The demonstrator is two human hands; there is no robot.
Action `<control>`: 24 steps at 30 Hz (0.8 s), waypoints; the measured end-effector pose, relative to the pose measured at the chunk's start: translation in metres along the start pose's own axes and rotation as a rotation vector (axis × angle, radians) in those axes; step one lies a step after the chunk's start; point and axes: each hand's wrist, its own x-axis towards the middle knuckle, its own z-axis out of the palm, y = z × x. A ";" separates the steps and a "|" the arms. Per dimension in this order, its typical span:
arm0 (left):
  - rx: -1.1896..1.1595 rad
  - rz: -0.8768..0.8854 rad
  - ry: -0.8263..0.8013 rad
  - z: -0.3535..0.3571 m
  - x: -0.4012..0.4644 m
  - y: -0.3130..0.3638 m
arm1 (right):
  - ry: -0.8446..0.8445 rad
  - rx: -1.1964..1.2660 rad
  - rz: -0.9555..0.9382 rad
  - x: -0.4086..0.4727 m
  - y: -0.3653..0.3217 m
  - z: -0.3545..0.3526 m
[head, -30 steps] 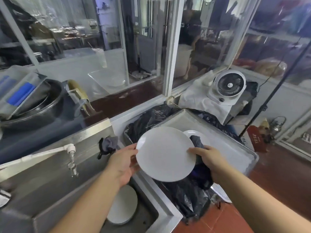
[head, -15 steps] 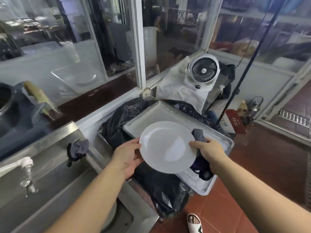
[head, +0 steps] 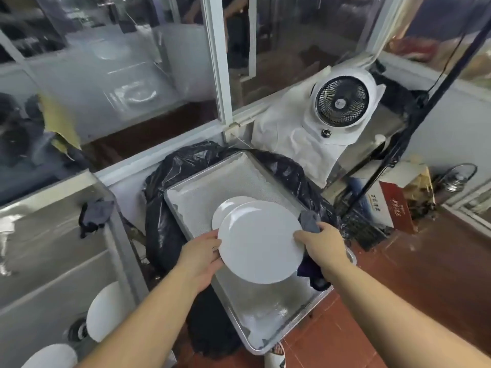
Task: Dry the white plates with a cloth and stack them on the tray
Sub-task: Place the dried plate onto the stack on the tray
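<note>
- Against the view half a second ago, the held white plate point(head: 259, 241) now hangs lower over the metal tray point(head: 210, 181), and a second plate point(head: 228, 208) lying on the tray shows past its far-left rim; a sink point(head: 53, 264) with two more plates point(head: 105, 312) has come into sight at lower left.
- The left hand point(head: 200, 257) grips the held plate's left rim, thumb on the upper face and fingers curled beneath.
- The right hand point(head: 322, 245) pinches the right rim, thumb on top, with a dark cloth point(head: 309, 221) bunched between its fingers and the plate's underside; the cloth's tail hangs below the wrist.
- The held plate is tilted, its near edge lower, and overlaps the plate on the tray; whether the two touch cannot be told.
- The tray rests on a black plastic bag point(head: 170, 208), just beside the sink; its far half and near corner are bare metal.
- A white fan point(head: 341, 102) stands beyond the tray's far right corner, and red floor tiles point(head: 425, 274) open out to the right.
</note>
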 end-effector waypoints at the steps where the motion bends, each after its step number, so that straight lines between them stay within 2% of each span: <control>1: -0.005 0.000 0.007 0.003 0.004 -0.002 | -0.022 -0.008 -0.003 0.009 0.000 -0.001; 8: 0.002 0.024 0.063 0.012 0.037 -0.005 | -0.108 -0.096 0.000 0.064 0.001 0.016; 18: 0.147 0.002 0.203 -0.004 0.119 -0.005 | -0.166 -0.327 -0.036 0.129 -0.003 0.075; 24: 0.295 0.019 0.177 -0.013 0.163 -0.006 | -0.140 -0.420 -0.030 0.149 -0.002 0.098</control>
